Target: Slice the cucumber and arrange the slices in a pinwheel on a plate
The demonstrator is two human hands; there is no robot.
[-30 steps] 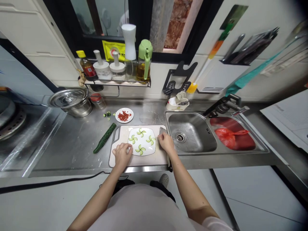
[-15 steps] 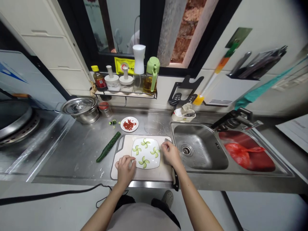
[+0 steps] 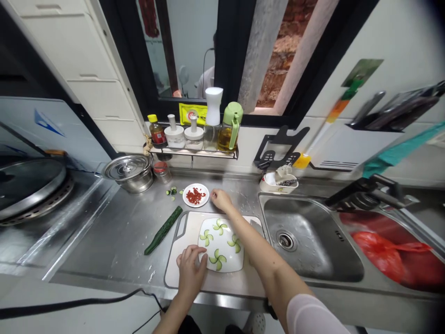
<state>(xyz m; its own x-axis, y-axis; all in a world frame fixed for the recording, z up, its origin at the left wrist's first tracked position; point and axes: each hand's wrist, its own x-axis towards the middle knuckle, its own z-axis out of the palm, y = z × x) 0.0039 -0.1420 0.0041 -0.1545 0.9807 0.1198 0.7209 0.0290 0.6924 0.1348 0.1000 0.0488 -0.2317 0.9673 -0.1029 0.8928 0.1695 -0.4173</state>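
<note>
One square plate (image 3: 221, 242) lay at two o'clock from the loosely spread left hand (image 3: 192, 265). The dish (image 3: 206, 195) sat at nine from the right hand (image 3: 221, 201), grip unclear.

A pale pinkish short sleeve (image 3: 314, 314) ends near the right elbow (image 3: 276, 271); dark trousers (image 3: 187, 325) show at the near edge, left of a light clog (image 3: 257, 322) dotted with holes.

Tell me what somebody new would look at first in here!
Probably the four green pinwheels on the white plate, atop the cutting board. Next, the red bits on the small round plate beyond the board, with the right hand beside it. The bright red bag in the right sink basin stands out too.
</note>
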